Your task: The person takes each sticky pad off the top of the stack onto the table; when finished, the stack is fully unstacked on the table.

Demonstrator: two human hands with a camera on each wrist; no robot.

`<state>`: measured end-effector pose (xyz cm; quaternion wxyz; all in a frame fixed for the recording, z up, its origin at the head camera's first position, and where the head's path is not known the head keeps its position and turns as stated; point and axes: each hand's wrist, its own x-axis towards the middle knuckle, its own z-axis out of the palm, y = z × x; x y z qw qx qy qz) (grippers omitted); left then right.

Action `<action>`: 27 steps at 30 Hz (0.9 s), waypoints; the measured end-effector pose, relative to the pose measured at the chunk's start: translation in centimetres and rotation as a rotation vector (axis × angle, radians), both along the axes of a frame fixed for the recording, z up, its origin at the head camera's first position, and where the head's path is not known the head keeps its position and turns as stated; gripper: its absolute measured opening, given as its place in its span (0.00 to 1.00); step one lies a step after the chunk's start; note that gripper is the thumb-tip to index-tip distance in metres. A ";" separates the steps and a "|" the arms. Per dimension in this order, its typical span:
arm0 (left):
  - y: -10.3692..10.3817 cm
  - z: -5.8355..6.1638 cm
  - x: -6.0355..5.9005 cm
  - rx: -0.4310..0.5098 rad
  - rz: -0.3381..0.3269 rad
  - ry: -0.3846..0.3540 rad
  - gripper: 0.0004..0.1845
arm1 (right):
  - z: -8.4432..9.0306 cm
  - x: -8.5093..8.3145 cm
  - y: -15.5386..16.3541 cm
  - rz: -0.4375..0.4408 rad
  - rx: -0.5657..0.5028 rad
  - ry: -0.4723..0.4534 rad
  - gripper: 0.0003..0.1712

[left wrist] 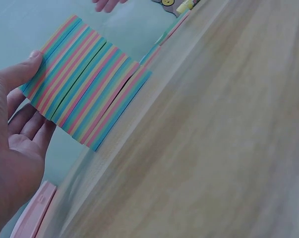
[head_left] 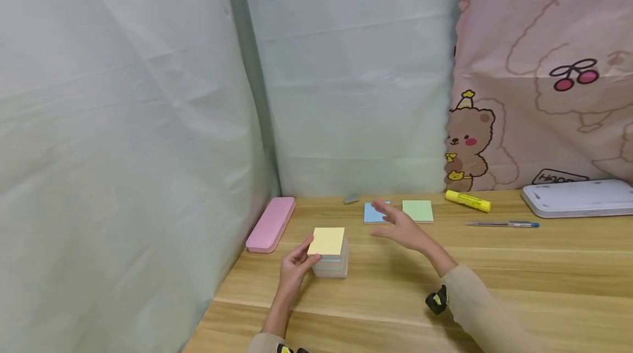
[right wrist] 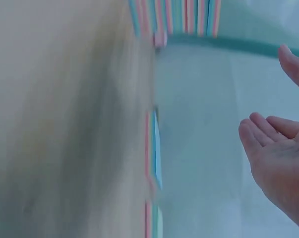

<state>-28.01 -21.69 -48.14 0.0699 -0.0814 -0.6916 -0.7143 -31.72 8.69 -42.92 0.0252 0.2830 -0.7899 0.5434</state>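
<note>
A thick block of sticky notes (head_left: pixel 330 248) with a yellow top sheet stands on the wooden table (head_left: pixel 494 276). Its side (left wrist: pixel 85 94) is striped pink, blue, green and yellow. My left hand (head_left: pixel 303 257) holds the block at its near left corner, with the thumb (left wrist: pixel 18 74) on the top edge and the fingers (left wrist: pixel 28 131) against the side. My right hand (head_left: pixel 393 222) hovers open above the table, just right of the block, fingers spread, palm (right wrist: pixel 280 158) empty. Beyond it lie a thin blue pad (head_left: pixel 371 213) and a green pad (head_left: pixel 417 210).
A pink pencil case (head_left: pixel 271 224) lies by the left curtain. A grey eraser (head_left: pixel 351 198), a yellow glue stick (head_left: pixel 467 200), a pen (head_left: pixel 501 224) and a white flat device (head_left: pixel 578 198) sit along the back. Curtains close off the left and rear.
</note>
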 end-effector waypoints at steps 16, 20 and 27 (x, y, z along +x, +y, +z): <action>0.0 0.0 -0.2 -0.036 -0.014 0.002 0.32 | -1.4 1.8 -7.4 -0.003 -0.023 -0.075 0.53; 0.0 -0.1 -0.2 -0.021 -0.023 0.004 0.33 | -1.6 2.0 -8.5 -0.018 -0.016 -0.088 0.56; -0.1 -0.3 -0.2 -0.016 -0.020 -0.003 0.35 | -1.9 2.4 -9.4 -0.072 0.034 -0.085 0.53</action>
